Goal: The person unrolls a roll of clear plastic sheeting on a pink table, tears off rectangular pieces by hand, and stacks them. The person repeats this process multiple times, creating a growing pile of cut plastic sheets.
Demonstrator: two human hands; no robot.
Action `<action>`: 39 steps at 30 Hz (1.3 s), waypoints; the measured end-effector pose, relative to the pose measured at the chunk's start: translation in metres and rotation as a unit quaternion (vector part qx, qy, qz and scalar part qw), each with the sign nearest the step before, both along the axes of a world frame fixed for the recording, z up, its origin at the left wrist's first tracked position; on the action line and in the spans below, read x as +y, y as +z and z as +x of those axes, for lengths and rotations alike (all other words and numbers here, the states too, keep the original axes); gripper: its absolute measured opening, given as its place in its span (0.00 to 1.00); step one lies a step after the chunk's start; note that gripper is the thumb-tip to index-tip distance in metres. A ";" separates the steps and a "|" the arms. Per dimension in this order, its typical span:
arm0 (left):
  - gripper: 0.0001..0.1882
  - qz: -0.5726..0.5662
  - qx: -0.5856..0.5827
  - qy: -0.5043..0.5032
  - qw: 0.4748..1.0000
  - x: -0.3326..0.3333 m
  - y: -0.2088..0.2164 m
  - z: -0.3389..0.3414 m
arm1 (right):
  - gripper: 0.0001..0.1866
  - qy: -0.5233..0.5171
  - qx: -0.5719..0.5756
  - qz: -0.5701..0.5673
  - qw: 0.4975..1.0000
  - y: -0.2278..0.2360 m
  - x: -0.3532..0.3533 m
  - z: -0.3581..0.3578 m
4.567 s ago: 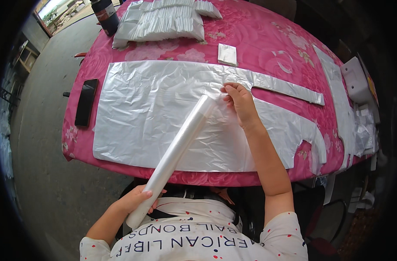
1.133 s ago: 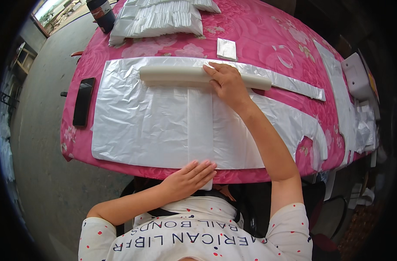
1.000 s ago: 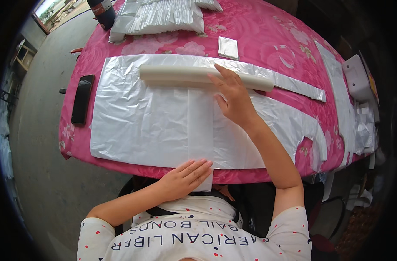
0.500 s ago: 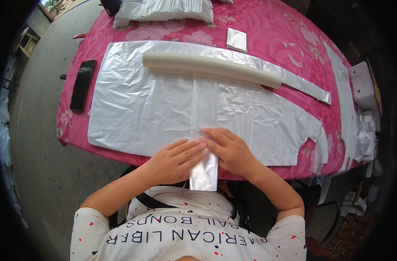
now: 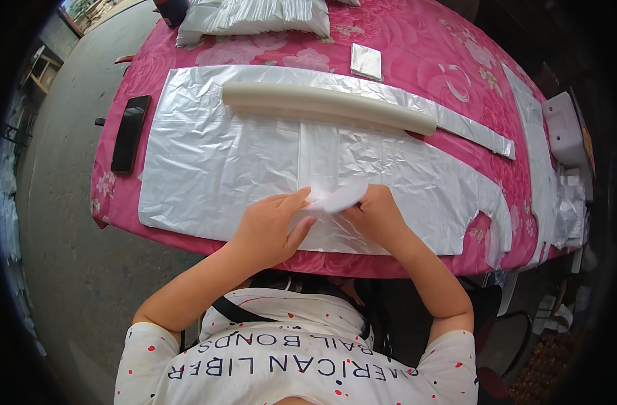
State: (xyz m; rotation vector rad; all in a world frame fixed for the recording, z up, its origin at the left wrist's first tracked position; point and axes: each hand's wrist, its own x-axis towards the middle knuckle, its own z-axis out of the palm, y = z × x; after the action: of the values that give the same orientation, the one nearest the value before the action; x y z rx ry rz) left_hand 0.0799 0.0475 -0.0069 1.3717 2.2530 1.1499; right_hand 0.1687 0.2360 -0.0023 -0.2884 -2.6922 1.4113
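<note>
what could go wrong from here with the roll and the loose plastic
The pale roll has neither hand on it, so a tug on the plastic strip might shift it.
The strip is bent over between the left hand and right hand; it could crease crooked.
The wrinkled silvery sheet underneath may bunch.

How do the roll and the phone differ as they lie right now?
The roll is pale; the phone is black. The roll is a long round tube, while the phone is a shorter flat slab. The roll lies crosswise, mostly over the sheet; the phone points away from the person, on the pink cloth. Both lie untouched by the left hand and right hand.
</note>
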 end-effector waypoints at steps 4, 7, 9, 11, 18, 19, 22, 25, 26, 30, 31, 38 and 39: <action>0.28 0.000 -0.143 0.071 0.987 0.003 0.012 -0.007 | 0.10 -0.033 -0.168 -0.074 0.982 0.003 0.011 -0.022; 0.32 0.057 0.075 0.044 0.995 -0.001 -0.006 0.000 | 0.12 -0.038 -0.217 -0.114 0.969 0.008 0.013 -0.029; 0.36 -0.009 0.182 -0.032 0.983 0.002 -0.008 0.006 | 0.13 -0.044 -0.232 -0.129 0.963 0.008 0.013 -0.032; 0.39 -0.064 0.189 -0.035 0.979 0.011 -0.015 0.014 | 0.13 -0.051 -0.242 -0.128 0.960 0.008 0.014 -0.034; 0.40 -0.143 0.200 -0.023 0.969 0.015 -0.027 0.018 | 0.12 -0.047 -0.165 0.008 0.985 0.007 0.002 -0.023; 0.40 -0.146 0.208 -0.022 0.967 0.014 -0.028 0.018 | 0.15 -0.057 -0.163 0.047 0.984 0.012 -0.004 -0.019; 0.37 -0.124 0.192 -0.021 0.973 0.016 -0.023 0.013 | 0.24 -0.045 0.031 0.209 0.976 0.000 -0.006 -0.010; 0.34 -0.079 0.179 -0.002 0.981 0.018 -0.018 0.006 | 0.27 0.071 0.161 0.336 0.925 -0.011 0.005 -0.007; 0.33 -0.069 0.187 -0.002 0.980 0.019 -0.017 0.004 | 0.27 0.122 0.177 0.369 0.904 -0.011 0.009 -0.009; 0.30 -0.060 0.227 0.000 0.972 0.022 -0.015 -0.003 | 0.25 0.175 0.138 0.288 0.931 -0.011 0.018 -0.018; 0.30 -0.065 0.239 0.000 0.969 0.023 -0.015 -0.004 | 0.24 0.175 0.136 0.278 0.935 -0.009 0.019 -0.020; 0.22 -0.031 0.294 -0.031 0.955 0.024 -0.021 -0.015 | 0.18 0.152 0.164 0.234 0.946 -0.013 0.027 -0.026; 0.21 -0.023 0.260 -0.056 0.964 0.021 -0.017 -0.015 | 0.17 0.157 0.173 0.236 0.943 -0.013 0.027 -0.024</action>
State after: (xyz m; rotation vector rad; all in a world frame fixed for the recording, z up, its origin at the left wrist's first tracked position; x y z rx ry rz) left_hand 0.0653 0.0681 -0.0236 1.9332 2.4699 0.7536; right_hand 0.1447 0.2630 -0.0158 0.4026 -2.7291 0.7247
